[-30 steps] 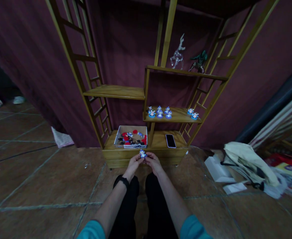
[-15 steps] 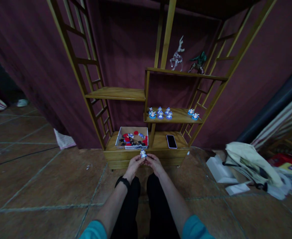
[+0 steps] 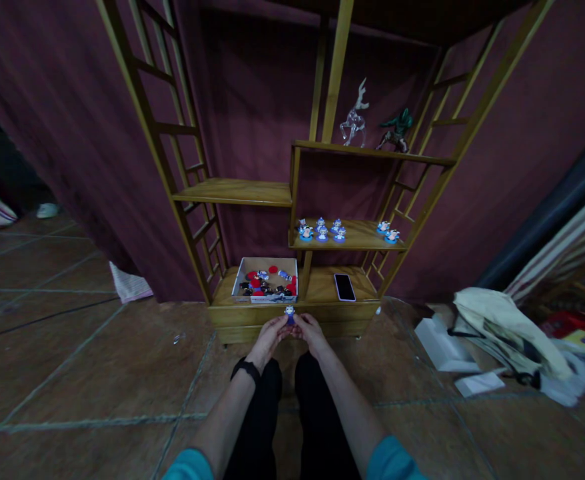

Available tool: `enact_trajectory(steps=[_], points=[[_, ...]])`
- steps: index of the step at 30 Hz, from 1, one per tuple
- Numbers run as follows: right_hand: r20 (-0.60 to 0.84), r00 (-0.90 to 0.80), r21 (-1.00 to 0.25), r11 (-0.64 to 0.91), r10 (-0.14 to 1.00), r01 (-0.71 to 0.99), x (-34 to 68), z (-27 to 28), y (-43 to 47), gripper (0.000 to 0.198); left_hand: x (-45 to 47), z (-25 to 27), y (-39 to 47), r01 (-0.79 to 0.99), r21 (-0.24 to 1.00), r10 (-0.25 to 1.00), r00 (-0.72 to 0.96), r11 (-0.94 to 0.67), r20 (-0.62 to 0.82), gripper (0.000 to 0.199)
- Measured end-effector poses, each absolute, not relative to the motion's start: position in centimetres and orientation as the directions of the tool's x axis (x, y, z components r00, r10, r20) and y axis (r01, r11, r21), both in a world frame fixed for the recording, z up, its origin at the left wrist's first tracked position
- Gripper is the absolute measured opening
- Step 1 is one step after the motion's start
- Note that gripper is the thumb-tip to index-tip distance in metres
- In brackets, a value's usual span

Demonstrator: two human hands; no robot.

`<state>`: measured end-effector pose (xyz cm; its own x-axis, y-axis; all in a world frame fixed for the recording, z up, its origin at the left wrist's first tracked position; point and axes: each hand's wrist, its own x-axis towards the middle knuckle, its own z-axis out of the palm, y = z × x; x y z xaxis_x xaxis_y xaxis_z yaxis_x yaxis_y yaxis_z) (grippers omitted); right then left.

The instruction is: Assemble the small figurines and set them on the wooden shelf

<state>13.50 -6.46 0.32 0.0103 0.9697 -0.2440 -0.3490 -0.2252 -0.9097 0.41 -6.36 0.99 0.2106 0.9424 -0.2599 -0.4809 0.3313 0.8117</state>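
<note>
Between the fingertips of both hands is a small purple and white figurine, held up in front of the low drawer front. My left hand closes on its left side and my right hand on its right side; its base is partly hidden by the fingers. Just beyond, an open cardboard box holds red discs, dark pieces and a few blue-white figurines. On the middle shelf stand several similar figurines at the left, and two blue-based figurines at the right.
A phone lies right of the box on the cabinet's lower board. Higher up stand a clear deer figure and a dark green action figure. White boxes and a pale cloth bag lie on the floor at right.
The figurine has been tilted or turned in my fingers, showing more purple now. Both hands stay close together on it. The whole view has shifted slightly downward.
</note>
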Motion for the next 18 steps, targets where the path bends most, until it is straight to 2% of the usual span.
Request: enact_trajectory(steps=[9,18], points=[[-0.183,-0.009,-0.929,-0.176,0.983,-0.327,13.5,0.8,-6.9,0.042,0.2,1.3,-6.3,-0.444,0.812,0.925,0.207,0.379,-0.319,0.028],[-0.186,0.023,-0.934,-0.169,0.982,-0.313,13.5,1.2,-6.9,0.038,0.2,0.8,-6.1,-0.409,0.812,0.909,0.221,0.416,-0.354,0.038]])
